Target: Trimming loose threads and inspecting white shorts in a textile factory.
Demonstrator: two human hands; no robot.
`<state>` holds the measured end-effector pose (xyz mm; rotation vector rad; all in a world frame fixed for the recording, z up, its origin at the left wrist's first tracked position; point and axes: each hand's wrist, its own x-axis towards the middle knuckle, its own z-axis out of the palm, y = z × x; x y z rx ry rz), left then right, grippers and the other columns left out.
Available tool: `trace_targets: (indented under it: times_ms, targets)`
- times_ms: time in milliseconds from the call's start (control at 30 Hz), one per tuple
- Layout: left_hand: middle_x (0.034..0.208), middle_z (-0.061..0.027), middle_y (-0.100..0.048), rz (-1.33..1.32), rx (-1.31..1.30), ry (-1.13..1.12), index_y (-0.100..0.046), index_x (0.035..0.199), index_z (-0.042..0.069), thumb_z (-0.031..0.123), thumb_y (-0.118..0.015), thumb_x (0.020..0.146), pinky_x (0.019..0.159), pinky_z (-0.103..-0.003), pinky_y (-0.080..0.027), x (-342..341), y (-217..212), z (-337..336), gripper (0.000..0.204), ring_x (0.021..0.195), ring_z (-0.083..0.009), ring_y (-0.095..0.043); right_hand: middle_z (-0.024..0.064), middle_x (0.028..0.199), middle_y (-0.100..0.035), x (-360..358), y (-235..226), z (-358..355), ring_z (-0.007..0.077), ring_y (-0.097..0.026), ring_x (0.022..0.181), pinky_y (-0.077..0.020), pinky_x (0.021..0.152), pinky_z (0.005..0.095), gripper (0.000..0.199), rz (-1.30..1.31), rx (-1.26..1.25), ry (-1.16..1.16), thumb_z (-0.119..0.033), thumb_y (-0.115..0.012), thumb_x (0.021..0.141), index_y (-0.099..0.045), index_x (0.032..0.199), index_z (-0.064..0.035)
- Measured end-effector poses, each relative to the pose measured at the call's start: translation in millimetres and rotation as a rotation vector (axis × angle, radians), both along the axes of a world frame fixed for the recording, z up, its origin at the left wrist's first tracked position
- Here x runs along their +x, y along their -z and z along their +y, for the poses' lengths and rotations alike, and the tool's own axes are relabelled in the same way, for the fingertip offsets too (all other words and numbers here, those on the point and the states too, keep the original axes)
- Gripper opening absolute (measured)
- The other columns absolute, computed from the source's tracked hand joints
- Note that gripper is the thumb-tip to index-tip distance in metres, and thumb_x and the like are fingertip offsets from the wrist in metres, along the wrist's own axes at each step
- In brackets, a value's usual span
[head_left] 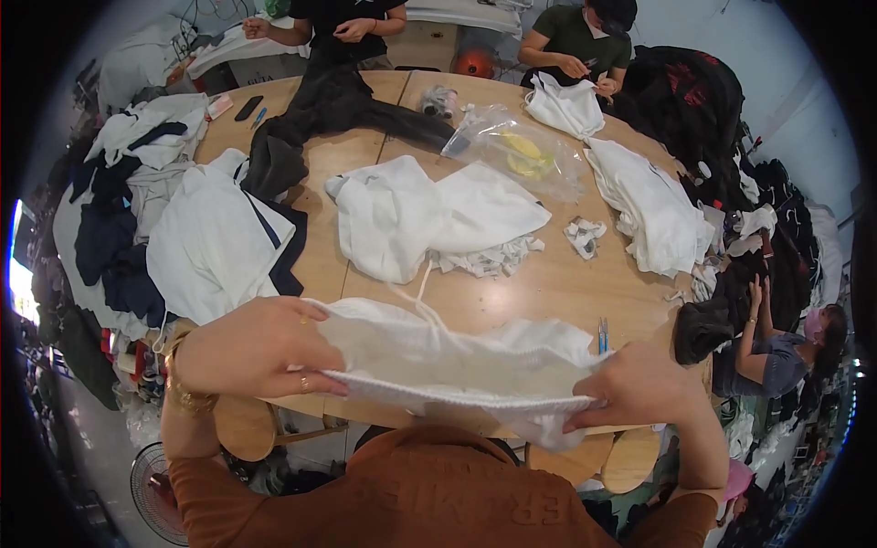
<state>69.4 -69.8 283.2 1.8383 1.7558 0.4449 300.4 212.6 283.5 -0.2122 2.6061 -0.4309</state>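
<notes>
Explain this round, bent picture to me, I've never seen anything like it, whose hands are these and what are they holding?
There's no machine here, just a person in a brown top, bare-handed. The picture comes from a wide fisheye camera worn on that person's head, looking down, so straight edges bend. The left hand and right hand hold a white garment by its edge, spread between them. On the wooden table beyond lie more white clothes, a dark garment and a clear plastic bag. Across the table, a co-worker in dark green handles white cloth.
</notes>
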Motion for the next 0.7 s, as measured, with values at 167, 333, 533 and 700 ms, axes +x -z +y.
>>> trace_targets:
  times_ms: [167, 333, 533, 700]
  targets:
    - [0.052, -0.0033, -0.048, 0.043, -0.047, -0.209, -0.061, 0.072, 0.009, 0.031, -0.060, 0.079, 0.083, -0.034, -0.040, -15, 9, -29, 0.023, 0.053, -0.0212, -0.050, 0.0124, 0.049, -0.050, -13, -21, -8, 0.0316, -0.054, 0.052, -0.0413, 0.049, 0.0365, 0.040, -0.062, 0.113, 0.111, -0.045, -0.064, 0.069, -0.057, 0.061, -0.0064]
    - [0.057, -0.0014, -0.050, 0.076, -0.040, -0.302, -0.061, 0.072, 0.008, 0.031, -0.061, 0.078, 0.093, -0.039, -0.032, -43, 19, -58, 0.024, 0.058, -0.0179, -0.051, 0.0122, 0.062, -0.060, -14, -13, 14, 0.0264, -0.059, 0.060, -0.0453, 0.055, 0.0303, 0.031, 0.156, 0.163, 0.492, -0.029, -0.074, 0.062, -0.065, 0.079, -0.0049]
    - [0.060, -0.0004, -0.052, -0.011, -0.023, -0.404, -0.059, 0.072, 0.008, 0.025, -0.063, 0.077, 0.102, -0.047, -0.018, -46, 40, -65, 0.018, 0.062, -0.0168, -0.053, 0.0165, 0.083, -0.063, -19, 2, 16, 0.0309, -0.061, 0.075, -0.0477, 0.066, 0.0344, 0.053, 0.238, 0.111, 0.544, -0.043, -0.068, 0.067, -0.059, 0.098, -0.0010]
    - [0.070, -0.0005, -0.057, 0.094, -0.029, -0.229, -0.062, 0.088, 0.013, 0.027, -0.056, 0.082, 0.102, -0.050, -0.016, -37, 23, -42, 0.016, 0.073, -0.0167, -0.055, 0.0166, 0.079, -0.061, -38, -4, -9, 0.0331, -0.059, 0.075, -0.0458, 0.065, 0.0392, 0.061, 0.162, 0.161, 0.276, -0.053, -0.057, 0.073, -0.052, 0.108, -0.0039]
